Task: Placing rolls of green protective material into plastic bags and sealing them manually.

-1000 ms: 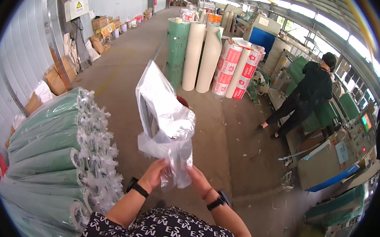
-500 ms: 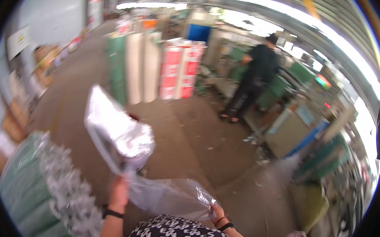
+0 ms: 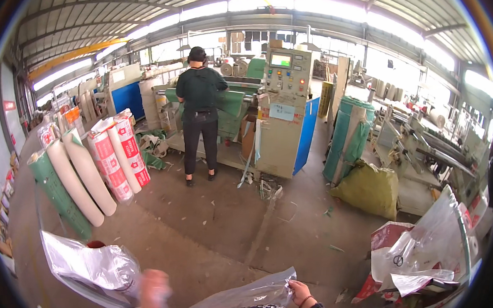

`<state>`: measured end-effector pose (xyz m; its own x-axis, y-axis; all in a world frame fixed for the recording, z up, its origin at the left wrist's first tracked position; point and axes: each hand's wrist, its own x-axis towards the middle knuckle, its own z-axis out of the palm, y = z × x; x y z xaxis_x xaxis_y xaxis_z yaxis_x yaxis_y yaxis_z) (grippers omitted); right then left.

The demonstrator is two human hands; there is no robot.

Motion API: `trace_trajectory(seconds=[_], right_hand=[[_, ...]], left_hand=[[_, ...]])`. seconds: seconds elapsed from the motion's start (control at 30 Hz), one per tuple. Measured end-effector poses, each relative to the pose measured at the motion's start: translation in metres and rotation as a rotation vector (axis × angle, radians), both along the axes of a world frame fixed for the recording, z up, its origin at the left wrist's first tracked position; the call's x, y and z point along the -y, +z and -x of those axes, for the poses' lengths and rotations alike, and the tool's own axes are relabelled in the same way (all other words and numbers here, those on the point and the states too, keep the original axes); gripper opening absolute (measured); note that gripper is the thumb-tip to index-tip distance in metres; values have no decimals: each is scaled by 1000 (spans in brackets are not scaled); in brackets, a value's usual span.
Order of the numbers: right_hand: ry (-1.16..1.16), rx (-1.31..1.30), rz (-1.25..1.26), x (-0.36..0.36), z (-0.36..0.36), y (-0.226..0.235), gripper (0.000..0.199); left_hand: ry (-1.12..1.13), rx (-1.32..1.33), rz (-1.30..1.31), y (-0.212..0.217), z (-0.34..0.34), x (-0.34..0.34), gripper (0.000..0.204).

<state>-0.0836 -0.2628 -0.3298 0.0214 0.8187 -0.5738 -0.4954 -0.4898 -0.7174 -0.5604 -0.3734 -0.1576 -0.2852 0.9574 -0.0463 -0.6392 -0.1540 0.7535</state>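
Head view: left hand (image 3: 154, 290) grips bagged roll (image 3: 93, 266); right hand (image 3: 298, 290) pinches plastic bag (image 3: 244, 299) edge.

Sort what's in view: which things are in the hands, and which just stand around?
In hand:
left hand grips crinkled clear plastic bag
right hand pinches a second clear plastic sheet

Standing around:
tall leaning rolls
yellow-green sack
grey control cabinet
person at machine

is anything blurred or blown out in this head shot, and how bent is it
Head view: the left hand is smeared by motion blur, while the right hand on the clear plastic bag is sharper; roof skylights are blown out; fisheye bends the roof beams, dark rim around the edge.
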Motion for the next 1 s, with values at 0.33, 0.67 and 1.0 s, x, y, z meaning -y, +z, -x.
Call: trace_trajectory(seconds=[0.33,0.67,1.0], right_hand=[[518,209,-220,-38,-7,115,18],[1093,682,-717,-31,36,108,31],[905,459,-759,-25,60,115,28]], left_hand=[[-785,-498,103,-12,-245,-77,22],[-594,-748,510,-21,-251,-73,30],[-647,-633,291,-29,-216,-72,34]])
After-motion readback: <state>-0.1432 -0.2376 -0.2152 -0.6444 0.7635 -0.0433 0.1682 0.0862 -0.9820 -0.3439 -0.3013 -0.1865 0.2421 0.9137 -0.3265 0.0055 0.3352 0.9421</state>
